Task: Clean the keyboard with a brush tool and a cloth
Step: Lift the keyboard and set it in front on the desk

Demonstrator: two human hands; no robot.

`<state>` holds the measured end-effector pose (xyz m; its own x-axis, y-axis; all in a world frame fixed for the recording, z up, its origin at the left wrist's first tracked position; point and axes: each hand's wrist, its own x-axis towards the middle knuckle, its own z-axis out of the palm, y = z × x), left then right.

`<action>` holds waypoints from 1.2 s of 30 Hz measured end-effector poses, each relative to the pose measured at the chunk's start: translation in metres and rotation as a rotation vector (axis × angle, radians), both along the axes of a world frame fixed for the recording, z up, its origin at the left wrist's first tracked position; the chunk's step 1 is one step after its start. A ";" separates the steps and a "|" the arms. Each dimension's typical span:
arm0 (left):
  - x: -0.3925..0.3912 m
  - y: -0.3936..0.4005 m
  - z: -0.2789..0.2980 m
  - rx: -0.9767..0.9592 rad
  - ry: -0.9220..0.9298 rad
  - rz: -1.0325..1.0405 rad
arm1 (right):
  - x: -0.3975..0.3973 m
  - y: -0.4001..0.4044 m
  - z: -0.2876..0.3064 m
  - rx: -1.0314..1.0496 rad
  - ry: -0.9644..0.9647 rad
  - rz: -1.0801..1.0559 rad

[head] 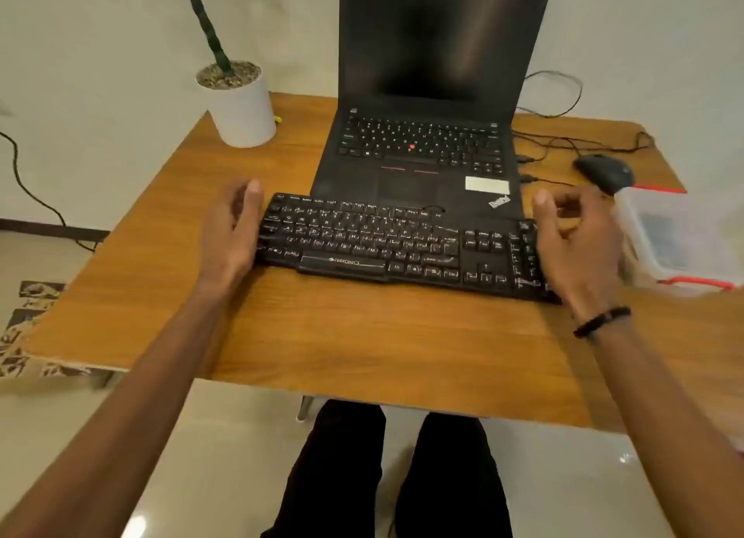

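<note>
We see our hands spread apart and empty, left hand [231, 231] and right hand [575, 239] flanking the black plastic keyboard [398, 247] on the wooden table [362, 336]. Behind it stands an open black laptop [422, 135]; a clear lidded plastic box [676, 239] sits just right, contents unclear. A white plant pot [241, 107] stands far left.

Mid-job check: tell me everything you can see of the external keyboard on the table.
The keyboard is a black, plastic-looking full-size board with white legends, a number pad at its right end and ZEBRONICS printed under the space bar. White dusty marks streak the keys. It lies flat on the wooden table, slightly skewed, its far edge against the open laptop. The left hand is at its left end, the open right hand over its right end; contact is unclear.
</note>
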<state>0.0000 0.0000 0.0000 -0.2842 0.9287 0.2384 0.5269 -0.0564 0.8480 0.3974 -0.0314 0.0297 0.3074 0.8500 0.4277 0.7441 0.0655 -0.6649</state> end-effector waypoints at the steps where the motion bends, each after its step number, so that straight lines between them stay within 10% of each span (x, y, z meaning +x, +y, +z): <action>1: 0.001 -0.009 -0.004 0.015 -0.037 0.016 | 0.001 -0.012 -0.008 0.003 0.046 -0.066; 13: 0.006 -0.041 -0.016 0.058 0.041 0.033 | -0.003 -0.051 -0.039 0.035 0.343 -0.297; 36: 0.010 0.003 -0.022 0.034 -0.014 -0.003 | 0.002 -0.026 -0.048 0.012 0.191 -0.245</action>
<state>0.0100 0.0027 -0.0218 -0.2850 0.9209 0.2660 0.5146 -0.0871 0.8530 0.3995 -0.0577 -0.0181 0.5784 0.7359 0.3521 0.6006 -0.0920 -0.7942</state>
